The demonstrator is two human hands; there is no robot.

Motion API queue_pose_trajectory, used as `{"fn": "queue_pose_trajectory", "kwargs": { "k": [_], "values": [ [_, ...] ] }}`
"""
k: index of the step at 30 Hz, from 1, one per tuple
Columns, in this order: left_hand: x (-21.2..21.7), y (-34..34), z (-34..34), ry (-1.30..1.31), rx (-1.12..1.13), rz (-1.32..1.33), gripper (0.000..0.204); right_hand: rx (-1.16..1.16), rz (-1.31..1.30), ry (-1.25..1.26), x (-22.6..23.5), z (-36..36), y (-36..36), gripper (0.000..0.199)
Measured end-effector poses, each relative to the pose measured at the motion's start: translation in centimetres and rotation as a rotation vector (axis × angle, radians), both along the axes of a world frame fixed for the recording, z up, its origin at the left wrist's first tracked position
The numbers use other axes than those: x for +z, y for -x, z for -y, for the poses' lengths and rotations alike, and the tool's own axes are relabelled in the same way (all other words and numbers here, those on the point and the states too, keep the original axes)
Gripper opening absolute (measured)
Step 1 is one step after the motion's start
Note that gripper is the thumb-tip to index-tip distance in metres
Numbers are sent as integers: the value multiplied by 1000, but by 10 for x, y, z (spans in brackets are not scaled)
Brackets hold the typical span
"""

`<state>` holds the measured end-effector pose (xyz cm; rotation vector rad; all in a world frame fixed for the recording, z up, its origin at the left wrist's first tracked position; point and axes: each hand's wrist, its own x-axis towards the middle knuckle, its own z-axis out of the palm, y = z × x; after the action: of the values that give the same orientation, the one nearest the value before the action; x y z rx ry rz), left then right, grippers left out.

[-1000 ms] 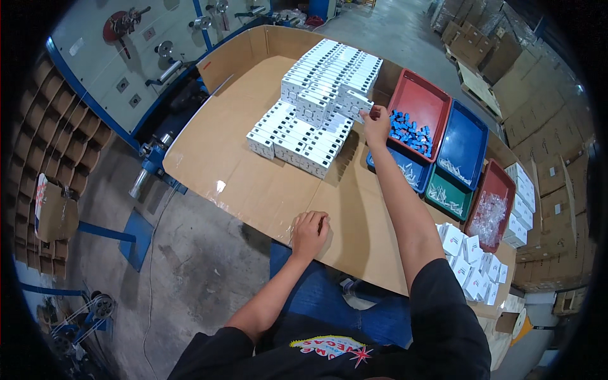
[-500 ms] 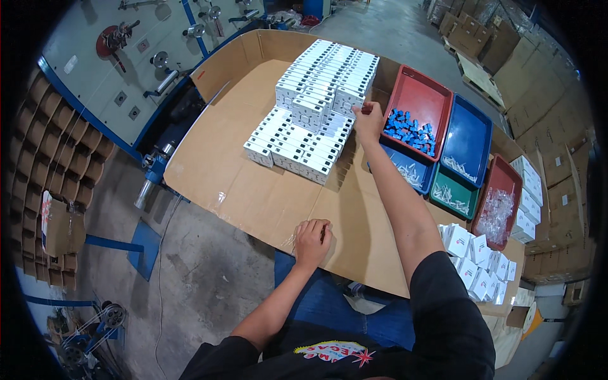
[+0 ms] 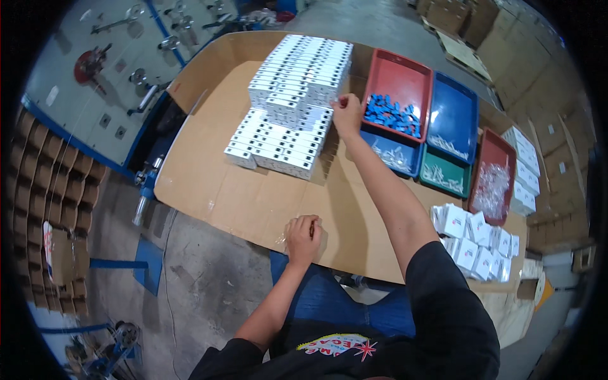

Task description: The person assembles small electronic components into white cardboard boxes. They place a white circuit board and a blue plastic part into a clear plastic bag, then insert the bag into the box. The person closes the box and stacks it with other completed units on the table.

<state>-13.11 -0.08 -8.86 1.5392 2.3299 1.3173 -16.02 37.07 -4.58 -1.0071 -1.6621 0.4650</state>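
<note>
in the head view, the right hand is reaching out over the cardboard-covered table and touching the right side of the stack of small white boxes; its fingers are curled, and whether they are pinching a box i cannot tell. the stack is sitting toward the far edge of the table, near its middle. the boxes are narrow and white with dark markings on their ends, packed in tight rows; a tall block is standing at the back and a lower layer is stepping out toward the near left. the left hand is resting at the near edge of the table, loosely closed with the fingers folded in, holding nothing that shows. just beside the right hand, a red tray is holding small blue parts, with blue, green and red trays running along the right side. loose white boxes are lying at the near right corner.
</note>
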Motion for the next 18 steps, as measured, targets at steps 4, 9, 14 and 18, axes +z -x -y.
{"fn": "queue_pose_trajectory", "kwargs": {
  "k": [4,9,14,18],
  "values": [
    [3,-2,-3,-8,1,10,9,122,-2,74,4,14,-40,11],
    [-3,0,-5,-1,-8,27,8,287,232,240,74,54,-135,16],
    [-12,-1,-5,-16,-23,99,9,312,-2,326,122,93,-269,19],
    [-6,-4,-6,28,-16,78,11,48,111,302,148,137,-387,24]
  ]
}}
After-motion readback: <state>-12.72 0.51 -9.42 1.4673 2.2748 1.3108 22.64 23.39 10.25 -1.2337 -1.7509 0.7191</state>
